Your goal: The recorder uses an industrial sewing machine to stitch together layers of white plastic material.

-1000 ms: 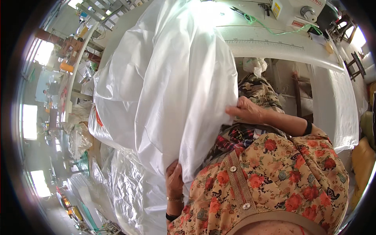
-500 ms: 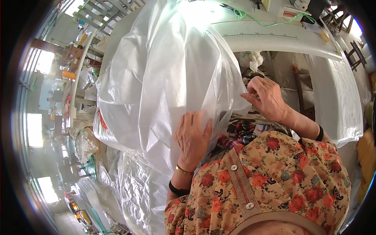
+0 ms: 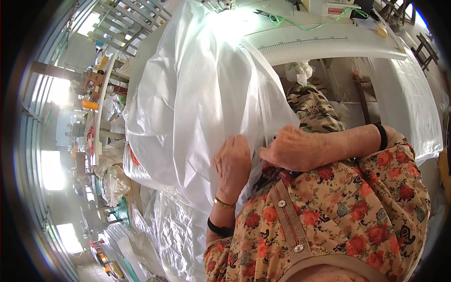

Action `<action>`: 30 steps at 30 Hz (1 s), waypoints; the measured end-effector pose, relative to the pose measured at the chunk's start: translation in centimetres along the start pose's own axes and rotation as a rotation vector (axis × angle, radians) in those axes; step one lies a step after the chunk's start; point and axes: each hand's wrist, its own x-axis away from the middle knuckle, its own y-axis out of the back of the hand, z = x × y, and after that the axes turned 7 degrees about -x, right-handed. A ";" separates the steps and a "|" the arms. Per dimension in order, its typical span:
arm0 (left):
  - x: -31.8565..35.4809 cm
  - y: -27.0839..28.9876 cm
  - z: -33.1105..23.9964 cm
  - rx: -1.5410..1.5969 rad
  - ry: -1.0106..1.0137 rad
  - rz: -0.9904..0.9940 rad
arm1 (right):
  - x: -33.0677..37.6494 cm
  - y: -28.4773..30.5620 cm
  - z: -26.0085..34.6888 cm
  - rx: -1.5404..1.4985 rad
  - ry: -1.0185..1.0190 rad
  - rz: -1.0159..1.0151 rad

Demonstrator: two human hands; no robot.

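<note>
A large white translucent plastic sheet hangs in folds from the worktable down over my lap. My left hand rests on its lower part, fingers bent over and closed on the material, with the thumb hidden. Close to its right, my right hand is curled into a fist at the sheet's right edge. Its fingertips are out of sight, and the bit of sheet it pinches is mostly covered. Both hands are near my body, a small gap between them.
A bright lamp glares on the worktable, whose front has a printed scale. Green cord lies across it, beside a pair of dark-tipped snips. Clear plastic is heaped at lower left; more plastic sheeting hangs at right.
My right hand has come down and left, from the sheet's upper right edge to beside my left hand, and has closed. My left hand's fingers have curled in. The view has shifted slightly.
</note>
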 end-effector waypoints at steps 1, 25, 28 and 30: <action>0.3 0.1 0.3 0.022 0.032 -0.005 | -0.1 0.2 0.4 0.000 -0.005 -0.003; 1.5 1.2 1.5 1.093 0.521 0.100 | 3.3 -2.3 -3.7 -0.436 -0.548 -1.004; 1.4 2.2 2.8 1.053 0.488 0.069 | 5.2 -6.5 -4.4 -0.875 -0.742 -0.798; 1.2 2.9 3.8 1.057 0.526 0.086 | 5.6 -7.2 -4.3 -1.200 -0.731 -0.638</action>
